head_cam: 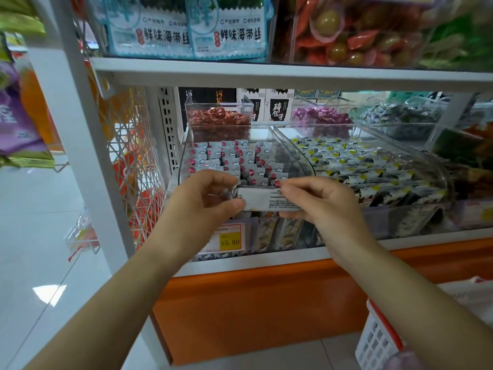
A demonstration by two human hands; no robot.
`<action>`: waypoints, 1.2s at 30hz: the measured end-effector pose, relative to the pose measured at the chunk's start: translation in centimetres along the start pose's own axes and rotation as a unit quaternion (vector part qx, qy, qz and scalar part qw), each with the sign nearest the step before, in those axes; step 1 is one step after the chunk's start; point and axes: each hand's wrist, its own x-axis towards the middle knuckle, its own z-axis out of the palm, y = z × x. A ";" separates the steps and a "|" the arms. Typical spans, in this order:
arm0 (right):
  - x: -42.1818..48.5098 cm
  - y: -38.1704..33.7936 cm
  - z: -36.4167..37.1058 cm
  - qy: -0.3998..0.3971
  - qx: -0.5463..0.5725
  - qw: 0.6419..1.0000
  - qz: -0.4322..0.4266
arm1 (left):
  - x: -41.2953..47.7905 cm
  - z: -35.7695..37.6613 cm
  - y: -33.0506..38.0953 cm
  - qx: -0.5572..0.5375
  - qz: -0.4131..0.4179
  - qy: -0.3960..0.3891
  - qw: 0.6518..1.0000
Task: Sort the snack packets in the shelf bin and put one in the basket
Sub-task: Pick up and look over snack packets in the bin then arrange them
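Observation:
A clear plastic shelf bin (186,145) holds several small silver snack packets (234,158) with red marks, standing in rows. At its front edge both my hands hold one silver packet (266,200) with its printed back facing me. My left hand (202,198) pinches the packet's left end between thumb and fingers. My right hand (325,204) grips its right end. A white basket (378,340) with an orange rim sits at the lower right, below my right forearm, only partly in view.
A second clear bin (416,166) of black, white and yellow packets sits to the right. Smaller bins of red candies (218,118) and purple candies (320,116) stand behind. A yellow price tag (230,241) hangs below. A white wire rack (133,161) flanks the left.

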 end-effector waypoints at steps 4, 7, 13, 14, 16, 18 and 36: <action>0.0 0.0 0.0 0.022 -0.009 1.000 -0.007 | 0.0 0.0 0.1 0.030 0.012 -0.010 0.999; 0.1 0.0 -0.1 0.041 -0.047 0.998 -0.015 | -0.1 0.2 0.3 0.055 0.026 -0.025 0.998; -0.3 -0.2 0.1 0.021 -0.124 0.990 -0.062 | 0.1 0.2 0.2 0.000 -0.028 -0.024 0.999; -0.4 -0.2 0.2 0.015 -0.132 0.988 -0.074 | 0.1 0.1 0.2 -0.007 -0.033 -0.018 0.999; -0.5 -0.3 0.3 0.005 -0.129 0.988 -0.088 | 0.3 -0.1 0.2 0.008 -0.034 -0.004 0.999; -0.5 -0.3 0.4 -0.002 -0.132 0.986 -0.101 | 0.3 -0.4 0.2 0.042 -0.021 0.007 0.999; 0.2 0.4 0.4 0.031 0.068 0.996 0.043 | -0.1 0.8 0.0 0.145 0.067 -0.027 0.987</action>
